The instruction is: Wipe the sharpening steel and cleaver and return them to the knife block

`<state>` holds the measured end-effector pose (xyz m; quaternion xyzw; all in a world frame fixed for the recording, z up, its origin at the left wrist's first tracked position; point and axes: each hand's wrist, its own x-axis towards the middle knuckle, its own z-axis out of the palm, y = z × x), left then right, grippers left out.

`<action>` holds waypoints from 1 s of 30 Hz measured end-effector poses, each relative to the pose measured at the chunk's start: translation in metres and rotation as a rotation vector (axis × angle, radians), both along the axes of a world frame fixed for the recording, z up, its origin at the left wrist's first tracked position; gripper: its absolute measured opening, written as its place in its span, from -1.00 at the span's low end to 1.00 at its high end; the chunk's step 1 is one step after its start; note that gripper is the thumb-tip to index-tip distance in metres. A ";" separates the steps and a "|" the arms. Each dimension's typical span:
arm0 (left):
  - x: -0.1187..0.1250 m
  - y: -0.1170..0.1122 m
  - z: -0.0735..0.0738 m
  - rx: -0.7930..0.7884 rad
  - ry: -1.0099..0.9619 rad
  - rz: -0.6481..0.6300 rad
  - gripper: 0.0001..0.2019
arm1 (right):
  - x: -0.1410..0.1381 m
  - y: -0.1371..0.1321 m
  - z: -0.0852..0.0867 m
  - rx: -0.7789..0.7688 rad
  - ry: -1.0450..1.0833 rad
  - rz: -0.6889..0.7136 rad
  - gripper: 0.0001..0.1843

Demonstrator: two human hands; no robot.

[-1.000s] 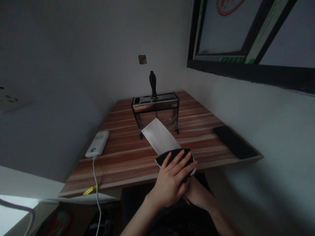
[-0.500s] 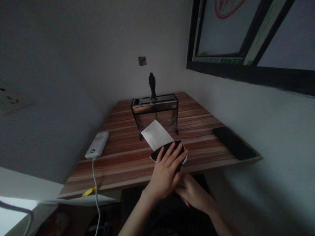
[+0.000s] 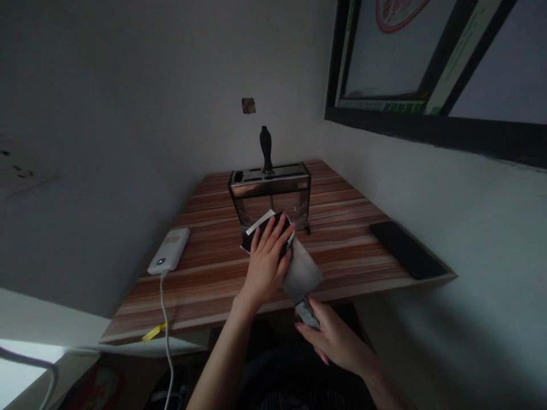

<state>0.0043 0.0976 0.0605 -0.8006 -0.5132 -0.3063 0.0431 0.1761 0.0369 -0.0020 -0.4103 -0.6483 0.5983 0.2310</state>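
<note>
A broad cleaver (image 3: 301, 267) with a dull grey blade points away from me over the table's front edge. My right hand (image 3: 335, 333) is closed round its grey handle. On the far part of the blade, my left hand (image 3: 267, 256) presses a black sheet (image 3: 280, 222) with pale, ragged edges, fingers spread over it and thumb along its right side. A narrow strip of blade tip shows beyond the sheet. The sheet's underside is hidden. Just behind stands a clear-sided knife holder (image 3: 271, 185) with a black-handled tool (image 3: 265, 148) upright in its top.
The wood-patterned table (image 3: 205, 245) meets walls at the back and right. A white power bank (image 3: 170, 250) with a cable (image 3: 166, 319) lies left. A black phone (image 3: 405, 247) lies near the right edge. A yellow tag (image 3: 154, 332) hangs by the front edge.
My left hand has slid the black sheet forward and left along the blade, toward its tip. The blade's near part and the handle now show. My right hand stays about where it was.
</note>
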 end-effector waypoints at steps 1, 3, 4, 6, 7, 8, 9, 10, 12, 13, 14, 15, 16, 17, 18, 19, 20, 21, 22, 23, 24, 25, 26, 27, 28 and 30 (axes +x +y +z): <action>-0.002 0.004 0.000 0.011 -0.005 0.013 -0.51 | 0.000 -0.001 -0.001 0.000 0.000 -0.005 -0.86; -0.007 0.011 0.001 0.029 -0.017 0.041 -0.52 | 0.001 -0.002 -0.002 -0.003 0.004 -0.006 -0.84; -0.010 0.013 0.002 0.039 -0.025 0.056 -0.52 | 0.001 -0.003 -0.002 -0.009 0.009 -0.001 -0.83; -0.014 0.018 0.003 0.055 -0.043 0.085 -0.52 | 0.000 -0.003 -0.001 -0.027 0.017 0.012 -0.82; -0.016 0.019 0.004 0.061 -0.051 0.098 -0.51 | 0.000 -0.003 -0.001 -0.035 0.018 0.019 -0.82; -0.017 0.020 0.005 0.068 -0.058 0.109 -0.51 | 0.000 -0.003 0.000 -0.040 0.017 0.024 -0.81; -0.019 0.021 0.006 0.075 -0.062 0.117 -0.51 | -0.001 -0.003 0.001 -0.039 0.014 0.025 -0.81; -0.019 0.021 0.006 0.080 -0.063 0.126 -0.51 | -0.001 -0.003 0.001 -0.034 0.010 0.024 -0.80; -0.020 0.020 0.006 0.092 -0.055 0.141 -0.51 | -0.002 -0.004 0.001 -0.021 0.006 0.028 -0.82; -0.019 0.019 0.005 0.096 -0.050 0.148 -0.51 | -0.002 -0.004 0.001 -0.017 0.005 0.026 -0.82; -0.018 0.017 0.004 0.097 -0.043 0.155 -0.51 | -0.002 -0.004 0.000 -0.017 0.006 0.023 -0.82; -0.017 0.016 0.003 0.098 -0.037 0.159 -0.51 | -0.002 -0.005 0.000 -0.019 0.007 0.020 -0.82; -0.016 0.015 0.002 0.097 -0.031 0.161 -0.50 | -0.003 -0.005 -0.001 -0.023 0.009 0.019 -0.82; -0.015 0.014 0.000 0.098 -0.026 0.162 -0.50 | -0.003 -0.005 -0.002 -0.027 0.011 0.019 -0.82; -0.014 0.013 -0.001 0.100 -0.024 0.162 -0.50 | -0.003 -0.005 -0.003 -0.030 0.014 0.019 -0.83; -0.013 0.012 -0.003 0.104 -0.022 0.161 -0.50 | -0.003 -0.005 -0.003 -0.032 0.016 0.025 -0.84; -0.012 0.012 -0.005 0.109 -0.022 0.159 -0.50 | -0.003 -0.005 -0.004 -0.031 0.017 0.028 -0.84; -0.010 0.011 -0.006 0.113 -0.024 0.157 -0.50 | -0.004 -0.005 -0.005 -0.030 0.019 0.028 -0.84; -0.009 0.010 -0.007 0.116 -0.026 0.154 -0.49 | -0.004 -0.005 -0.005 -0.030 0.021 0.025 -0.84; -0.008 0.009 -0.009 0.117 -0.027 0.151 -0.49 | -0.004 -0.005 -0.005 -0.031 0.022 0.023 -0.84; -0.006 0.008 -0.009 0.115 -0.027 0.145 -0.48 | -0.004 -0.004 -0.005 -0.032 0.023 0.022 -0.83; -0.004 0.006 -0.010 0.109 -0.024 0.137 -0.48 | -0.004 -0.004 -0.004 -0.032 0.025 0.019 -0.83; -0.002 0.004 -0.011 0.100 -0.019 0.125 -0.48 | -0.003 -0.004 -0.003 -0.030 0.027 0.016 -0.83; 0.001 0.001 -0.011 0.089 -0.010 0.109 -0.48 | -0.003 -0.003 -0.002 -0.028 0.029 0.015 -0.83; 0.005 -0.003 -0.011 0.078 0.000 0.090 -0.48 | -0.003 -0.003 -0.001 -0.024 0.028 0.012 -0.84; 0.012 -0.010 -0.013 0.055 0.018 0.052 -0.47 | -0.002 -0.002 0.002 -0.020 0.025 0.004 -0.86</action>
